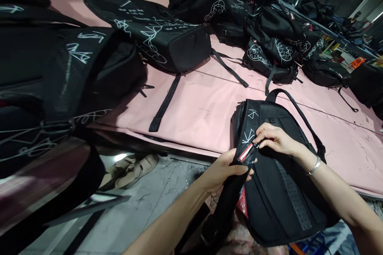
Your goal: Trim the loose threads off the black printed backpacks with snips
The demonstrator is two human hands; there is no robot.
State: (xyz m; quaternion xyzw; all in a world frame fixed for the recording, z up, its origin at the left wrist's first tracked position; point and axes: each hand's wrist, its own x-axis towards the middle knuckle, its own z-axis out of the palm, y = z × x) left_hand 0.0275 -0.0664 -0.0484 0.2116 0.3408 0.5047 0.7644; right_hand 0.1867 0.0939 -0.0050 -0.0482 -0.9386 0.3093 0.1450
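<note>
We're at the left hand (224, 169) first, wrapped round the strap (251, 122), a red label (245, 153) already on it; next, our right hand (277, 139) pinches a dark piece (256, 146), too small to make out, not yet let go; our bag (266, 203) lies across the surface (200, 117) edge.

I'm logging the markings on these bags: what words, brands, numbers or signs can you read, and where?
No text reads with certainty.
Red label between the two hands, at the black backpack: white letters, too blurred to read.
Large black bag farther back: lines of white print, too small.
Other white marks look like scribbles.
</note>
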